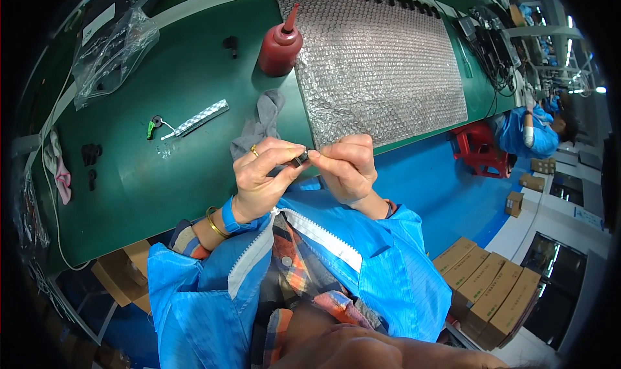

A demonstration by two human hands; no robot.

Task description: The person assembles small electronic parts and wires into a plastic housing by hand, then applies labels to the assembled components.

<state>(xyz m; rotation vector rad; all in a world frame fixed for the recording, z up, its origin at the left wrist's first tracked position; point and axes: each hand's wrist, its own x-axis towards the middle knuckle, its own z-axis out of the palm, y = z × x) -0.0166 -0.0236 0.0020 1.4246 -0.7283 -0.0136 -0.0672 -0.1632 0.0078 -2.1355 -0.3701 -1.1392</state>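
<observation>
Between my two hands, just over the table's near edge, is a small black part (299,160), mostly covered by fingertips. My left hand (262,178) pinches it between thumb and fingers. From the other side, the closed thumb and forefinger of my right hand (350,170) meet the part's end; whether they hold anything else is too small to tell. A crumpled grey cloth (262,118) lies just beyond my left hand. To the right of the cloth, a bubble-wrap sheet (381,71) covers part of the green table (187,181).
A red squeeze bottle (279,52) stands beside the sheet. Several black parts (401,2) line its far edge. Leftward lie a silver strip (200,118), a green-and-black item (154,126) and loose black pieces (90,154). Cables (488,52), a red stool (480,150) and another person (527,131) are right.
</observation>
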